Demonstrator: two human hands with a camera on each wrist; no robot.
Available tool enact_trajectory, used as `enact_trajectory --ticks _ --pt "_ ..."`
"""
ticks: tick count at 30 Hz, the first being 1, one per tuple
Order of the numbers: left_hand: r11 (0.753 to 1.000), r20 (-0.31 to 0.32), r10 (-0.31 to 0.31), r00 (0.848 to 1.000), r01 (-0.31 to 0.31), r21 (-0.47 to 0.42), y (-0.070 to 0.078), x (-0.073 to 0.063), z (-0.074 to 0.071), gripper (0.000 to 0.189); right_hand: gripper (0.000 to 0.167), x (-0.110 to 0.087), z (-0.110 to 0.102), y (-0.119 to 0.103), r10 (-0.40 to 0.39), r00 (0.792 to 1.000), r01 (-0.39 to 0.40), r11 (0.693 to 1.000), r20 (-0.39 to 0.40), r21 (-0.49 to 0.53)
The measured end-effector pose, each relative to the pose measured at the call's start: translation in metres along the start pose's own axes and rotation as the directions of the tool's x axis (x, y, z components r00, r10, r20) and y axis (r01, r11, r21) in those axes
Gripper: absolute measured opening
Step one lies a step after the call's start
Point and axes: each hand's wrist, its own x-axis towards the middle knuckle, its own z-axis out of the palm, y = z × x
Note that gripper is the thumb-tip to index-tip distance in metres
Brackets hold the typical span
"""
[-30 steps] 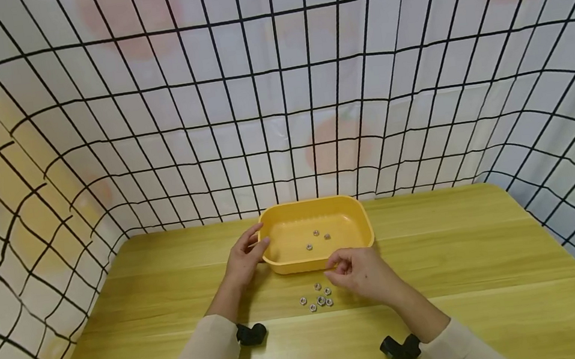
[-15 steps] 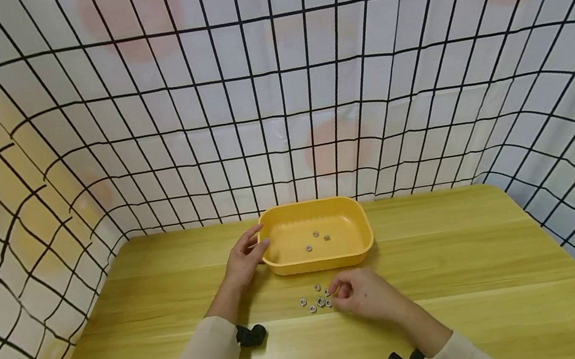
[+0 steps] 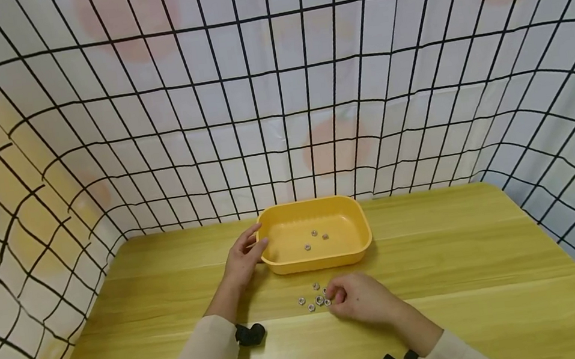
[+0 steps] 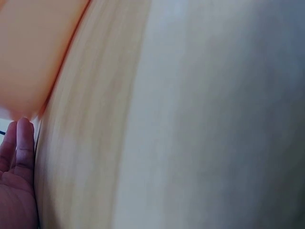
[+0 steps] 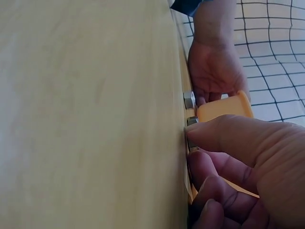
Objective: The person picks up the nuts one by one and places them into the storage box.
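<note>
On the table stands a shallow yellow plastic tray (image 3: 310,265), with three small metal nuts (image 3: 314,233) lying inside. My left hand (image 3: 241,262) holds the tray's left end, thumb at the rim and fingers along the outer wall. The left wrist view catches some of those fingers (image 4: 25,143) against the tray wall. Several hex nuts (image 3: 320,300) lie loose in front of the tray. At the right side of this group, my right hand (image 3: 360,298) is low on the table. In the right wrist view its thumb and index finger close around a nut (image 5: 192,144), partly hidden.
The wooden table (image 3: 475,276) extends to both sides. A white curtain with black netting (image 3: 284,113) rises right behind the tray and along both sides. Black wrist-worn devices (image 3: 250,334) sit at both cuffs.
My right hand has come from the tray's front rim down to the loose nuts and moved slightly left among them. The left hand has stayed on the tray.
</note>
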Motion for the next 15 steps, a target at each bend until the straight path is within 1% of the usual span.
enact_trajectory --ticks 3,6,7,11,15 --pt "1.0 -0.013 0.0 1.0 0.0 -0.003 -0.011 0.008 0.0 0.055 0.011 0.001 0.0 -0.002 0.009 1.0 -0.009 1.0 -0.003 -0.017" --pt "1.0 -0.028 0.004 1.0 -0.004 -0.007 -0.024 0.016 0.0 0.055 0.01 0.001 0.001 -0.003 0.001 1.0 -0.001 1.0 -0.005 -0.031" --pt "1.0 -0.032 0.006 0.999 -0.007 -0.008 -0.026 0.017 0.0 0.054 0.009 0.001 0.001 -0.004 -0.002 1.0 0.002 0.999 -0.005 -0.036" --pt "1.0 -0.039 0.023 0.999 -0.023 -0.003 -0.03 0.018 0.0 0.052 0.008 0.0 0.001 -0.004 -0.013 1.0 0.013 0.998 -0.001 -0.058" --pt "0.999 -0.048 0.032 0.998 -0.032 0.002 -0.03 0.018 0.0 0.052 0.008 0.0 0.0 -0.003 -0.033 0.999 0.033 0.997 0.003 -0.068"
